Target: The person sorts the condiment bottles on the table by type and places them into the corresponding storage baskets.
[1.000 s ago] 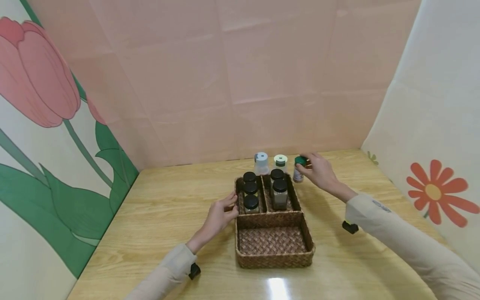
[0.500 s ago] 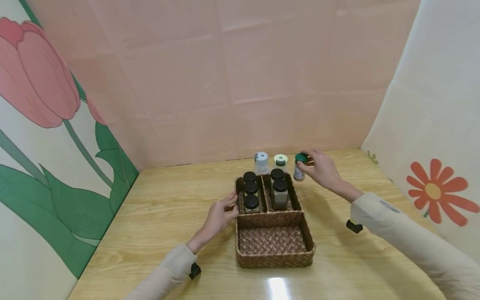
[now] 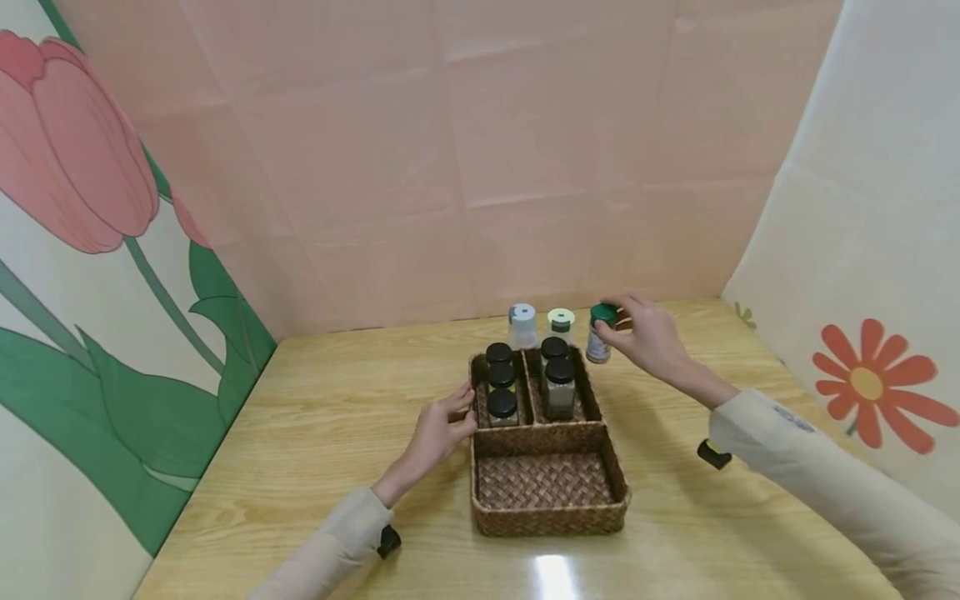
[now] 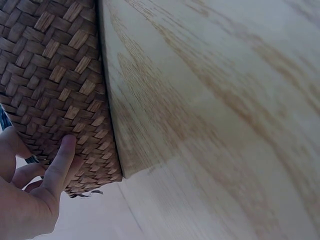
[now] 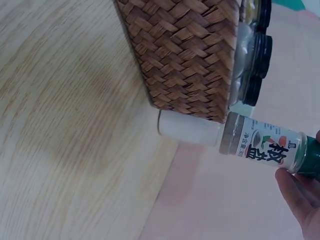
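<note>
My right hand point(image 3: 651, 337) pinches a green-capped seasoning bottle point(image 5: 267, 145) by its cap. Its label bears dark characters. The bottle hangs upright, apart from the table, just right of the basket's far end. With the left hand point(image 3: 433, 433) I hold the brown woven basket point(image 3: 551, 521) at its left wall; in the left wrist view a finger point(image 4: 61, 160) lies along the outer weave. Three black-capped jars point(image 3: 502, 405) stand in the back-left compartment. Two more black-capped jars point(image 3: 559, 392) are in the back-right one. The wide front compartment holds nothing.
Behind the basket stand a bottle with a pale blue cap point(image 3: 522, 325) and one with a pale green-white cap point(image 3: 561, 322). A pink wall covering point(image 3: 450, 167) rises at the wooden table's point(image 3: 360, 400) back edge, with painted panels at both sides.
My right hand has raised the green-capped seasoning bottle slightly and shifted a little to the right and back. The left hand and the basket have stayed in place.
</note>
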A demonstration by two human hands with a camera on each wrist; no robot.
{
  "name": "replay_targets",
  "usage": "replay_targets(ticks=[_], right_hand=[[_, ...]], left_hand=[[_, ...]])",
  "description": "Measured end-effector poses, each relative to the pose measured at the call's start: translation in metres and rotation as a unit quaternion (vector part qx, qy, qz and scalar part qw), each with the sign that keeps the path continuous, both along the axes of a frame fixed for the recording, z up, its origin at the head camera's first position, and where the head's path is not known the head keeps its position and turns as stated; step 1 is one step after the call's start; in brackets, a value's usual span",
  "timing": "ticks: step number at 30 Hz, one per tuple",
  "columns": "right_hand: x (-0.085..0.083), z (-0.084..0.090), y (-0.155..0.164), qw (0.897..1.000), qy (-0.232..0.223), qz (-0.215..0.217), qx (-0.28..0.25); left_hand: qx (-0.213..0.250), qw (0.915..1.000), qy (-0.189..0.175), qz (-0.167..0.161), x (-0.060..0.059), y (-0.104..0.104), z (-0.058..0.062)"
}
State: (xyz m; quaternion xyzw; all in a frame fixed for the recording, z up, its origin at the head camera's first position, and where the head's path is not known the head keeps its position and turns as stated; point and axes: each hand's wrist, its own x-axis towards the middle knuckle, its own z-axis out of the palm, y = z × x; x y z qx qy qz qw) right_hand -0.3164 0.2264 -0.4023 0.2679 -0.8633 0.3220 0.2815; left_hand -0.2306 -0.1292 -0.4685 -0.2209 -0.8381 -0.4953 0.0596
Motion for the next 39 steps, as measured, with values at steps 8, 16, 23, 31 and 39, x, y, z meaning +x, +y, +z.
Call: replay_targets(ticks=[8,16,23,31,39], right_hand=[[0.012,0.009,-0.001,1.0,0.002,0.004,0.002],[0.023,0.014,-0.002,1.0,0.009,0.02,0.008],[0.032,0.019,-0.007,0.998,0.038,0.04,0.022],[0.045,0.019,-0.015,0.997,0.031,0.057,0.033],[0.05,0.017,-0.021,0.997,0.014,0.068,0.027]], left_hand=[[0.0,1.0,-0.004,0.001,0.0,0.0,0.0],[0.0,1.0,-0.005,0.005,-0.001,0.0,0.0],[0.0,0.9999,-0.001,0.01,-0.002,0.0,0.0],[0.003,1.0,-0.005,0.006,-0.002,0.0,-0.001],[0.0,0.9999,-0.005,0.009,-0.003,-0.001,-0.002]])
